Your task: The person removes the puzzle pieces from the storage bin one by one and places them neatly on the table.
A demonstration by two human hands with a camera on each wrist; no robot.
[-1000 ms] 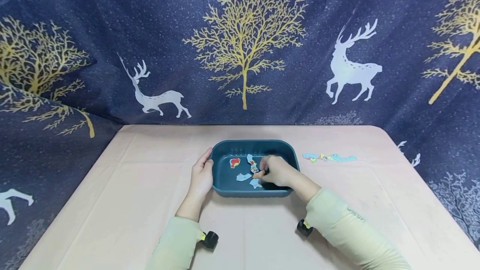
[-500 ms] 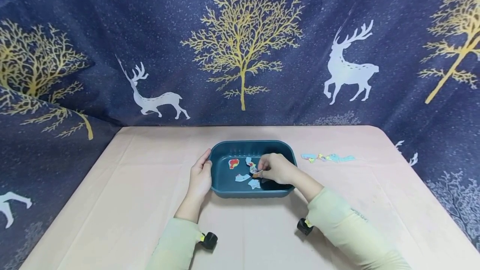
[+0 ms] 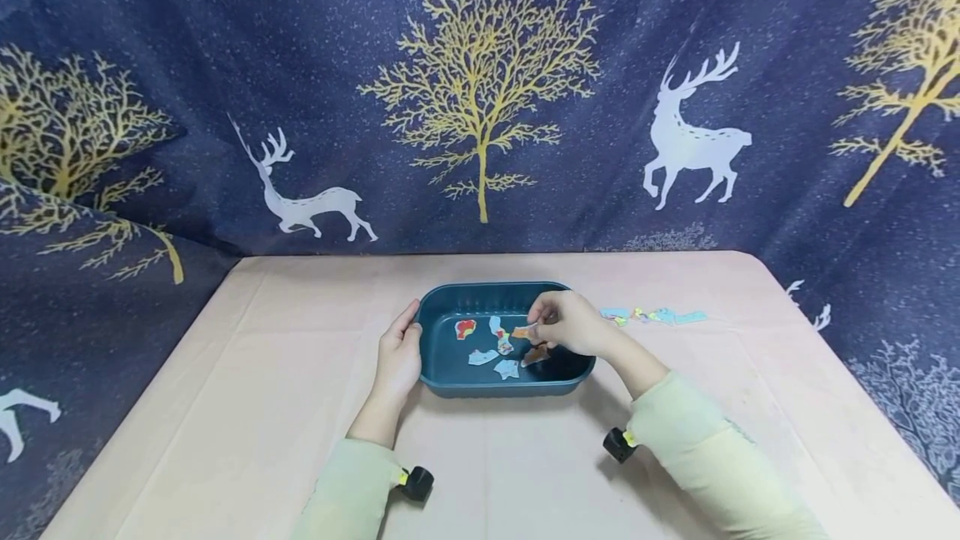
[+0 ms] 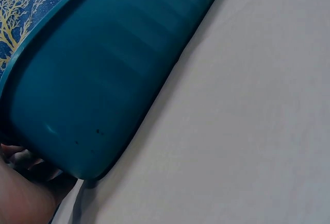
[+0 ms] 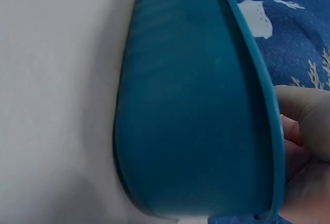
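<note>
Biggest thing we've got here is the dark blue backdrop [image 3: 315,90], gold trees and white deer all over it, hanging well beyond both hands. Then comes the pale table [image 3: 210,423], spreading out under and around them. On it, right between our two hands, sits the teal tray [image 3: 502,391]. Pale green sleeves [image 3: 348,486] run back from the wrists.

As for our hands: the left hand [image 3: 400,357] holds its end of the tray, fingers bent against the outside, thumb up by the rim. The right hand [image 3: 573,325] is over the opposite end, nearly closed, thumb and fingertips pinching an orange piece [image 3: 522,332]. We can't tell if that's clear of the tray floor.

A black wrist camera [image 3: 417,484] sits by the left wrist, a second camera [image 3: 618,444] by the right.

Past the right hand, we see a row of mostly light blue pieces [image 3: 678,317] on the table. In the tray, there's a red piece [image 3: 465,329] nearest the left hand, two light blue pieces [image 3: 483,357] between the hands, some blue-and-red bits [image 3: 499,338] near the right fingertips, and a brownish piece [image 3: 536,356] just below them.
</note>
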